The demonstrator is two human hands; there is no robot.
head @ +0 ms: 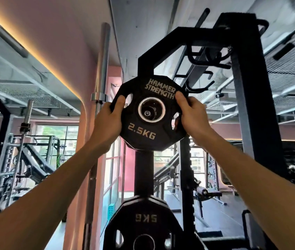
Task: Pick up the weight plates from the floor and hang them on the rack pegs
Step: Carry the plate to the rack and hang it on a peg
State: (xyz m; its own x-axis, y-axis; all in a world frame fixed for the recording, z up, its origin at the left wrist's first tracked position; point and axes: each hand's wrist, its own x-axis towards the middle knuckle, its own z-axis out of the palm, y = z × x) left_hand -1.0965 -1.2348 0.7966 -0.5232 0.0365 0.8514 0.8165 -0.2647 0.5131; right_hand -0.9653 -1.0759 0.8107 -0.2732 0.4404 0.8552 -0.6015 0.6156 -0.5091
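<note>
Up at the rack's upper peg, seen from the head camera, we have the 2.5 kg plate (pixel 147 114) raised face-on to us, both arms stretched upward. Our left hand (pixel 109 117) clamps the plate's left edge, thumb hooked through the grip slot there, and our right hand (pixel 190 113) clamps the right edge, thumb on the face near the lettering and fingers wrapped behind. Two hands on opposite sides keep the disc square, which looks like the point: the steel-ringed centre hole has to meet the peg (pixel 147 112) straight on. And look through the hole: we can see the peg's round end sitting inside the ring, a little low and left of centre, so the plate seems lined up or just started onto it; how far on, we cannot tell. The black rack upright (pixel 144 165) runs down behind, and below it a 5 kg plate (pixel 144 224) already hangs on a lower peg. Off to the left, a barbell (pixel 100 73) stands upright against the pink wall.
</note>
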